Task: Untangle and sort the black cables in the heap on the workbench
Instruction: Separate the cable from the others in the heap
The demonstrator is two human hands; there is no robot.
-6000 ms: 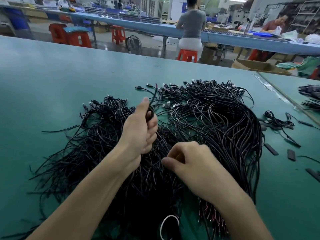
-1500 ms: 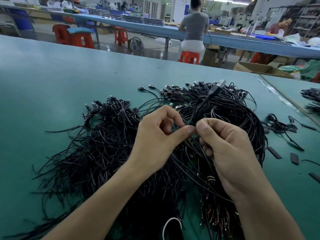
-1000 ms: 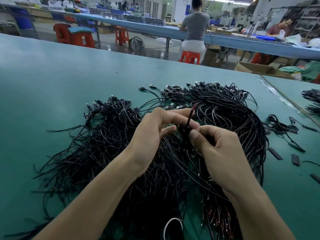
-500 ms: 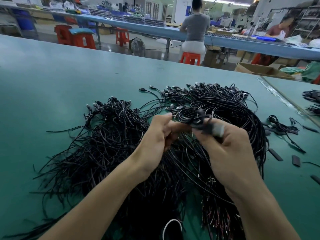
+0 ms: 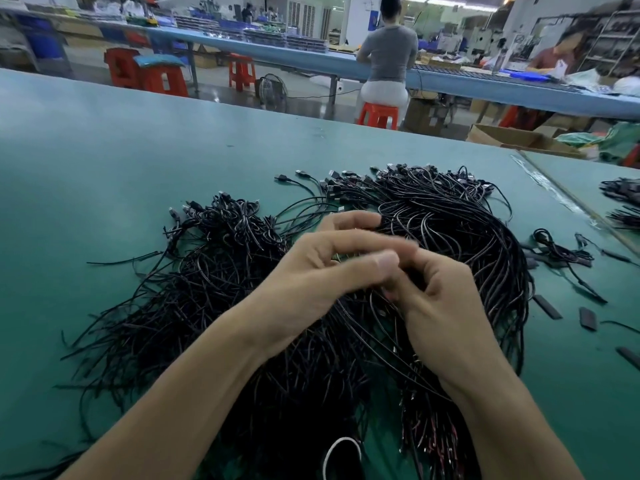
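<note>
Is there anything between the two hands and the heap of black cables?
Nothing visible. The left hand and right hand meet directly over the cable heap, though motion blur hides their grip.

My screen shows a plain teal-green tabletop (image 5: 104, 150). The cables (image 5: 207, 289) heaped on it are black, with pale glints where the light catches them. The plugs (image 5: 334, 174) along the far side have silver tips. Low in my view some wire ends (image 5: 433, 441) show red, and one loop (image 5: 341, 455) is white. The flat strips (image 5: 547, 306) on the right are black. Behind, the stools (image 5: 379, 114) are orange-red and the rear tabletop (image 5: 277, 51) is light blue.
</note>
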